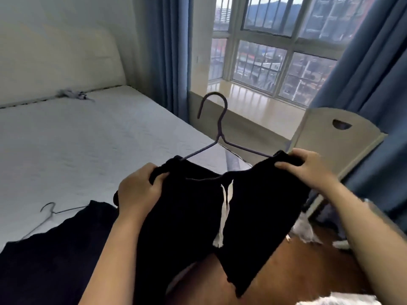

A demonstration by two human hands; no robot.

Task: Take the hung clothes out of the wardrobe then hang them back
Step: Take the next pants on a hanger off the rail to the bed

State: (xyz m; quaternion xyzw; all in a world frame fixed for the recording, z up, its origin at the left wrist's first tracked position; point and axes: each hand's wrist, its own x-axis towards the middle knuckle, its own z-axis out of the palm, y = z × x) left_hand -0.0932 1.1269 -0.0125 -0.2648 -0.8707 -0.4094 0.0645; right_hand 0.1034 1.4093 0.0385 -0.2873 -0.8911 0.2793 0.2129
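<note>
A black garment (189, 216) hangs in front of me on a thin grey wire hanger (218, 128), whose hook points up and left. My left hand (138, 190) grips the garment's left shoulder over the hanger's end. At the garment's right shoulder, my right hand (308, 170) holds the cloth over the other end. A white label shows in the neck opening. A second wire hanger (49, 213) lies on the bed beside another dark garment (55, 256) spread at the lower left.
A bare white mattress (88, 146) fills the left, with a padded headboard (57, 58) behind. Blue curtains (363, 89) frame a barred window (275, 51) and its sill. A pale board with a handle cut-out (337, 137) leans at right. Wooden floor lies below.
</note>
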